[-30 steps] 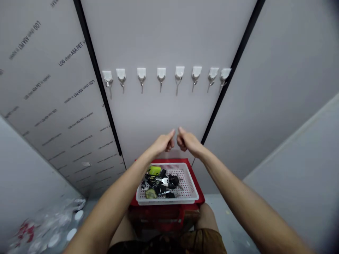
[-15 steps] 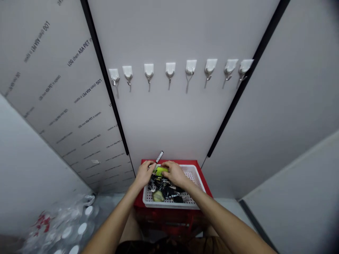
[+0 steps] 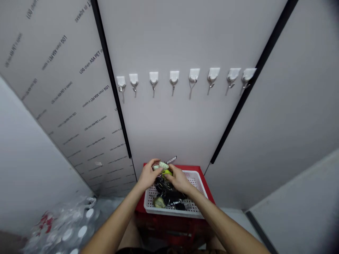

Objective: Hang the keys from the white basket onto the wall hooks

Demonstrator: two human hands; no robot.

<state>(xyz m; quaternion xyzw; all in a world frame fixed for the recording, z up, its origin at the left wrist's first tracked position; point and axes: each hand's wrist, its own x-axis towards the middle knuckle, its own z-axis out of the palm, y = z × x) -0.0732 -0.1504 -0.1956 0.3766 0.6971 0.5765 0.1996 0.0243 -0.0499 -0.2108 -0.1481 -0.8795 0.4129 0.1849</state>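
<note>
pale wall panel (image 3: 169, 123) rises behind as the left hand (image 3: 147, 175) now pinches a pale-green charm (image 3: 164, 165), barely visible half a second earlier; a lime-green fob (image 3: 166, 172) sits clamped in the right hand (image 3: 180, 180), over the white plastic basket's (image 3: 172, 212) far side.

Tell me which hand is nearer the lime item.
Right: the right hand grips the lime item; the left hand is just left of it, holding a pale green piece.

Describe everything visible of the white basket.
The white basket is shallow, rectangular and plastic-looking, with a perforated floor and slotted far wall. It sits upright on a red surface. A jumble of mostly dark items lies inside, largely toward the left. The left hand hides its far left corner; the right forearm crosses above it.
</note>
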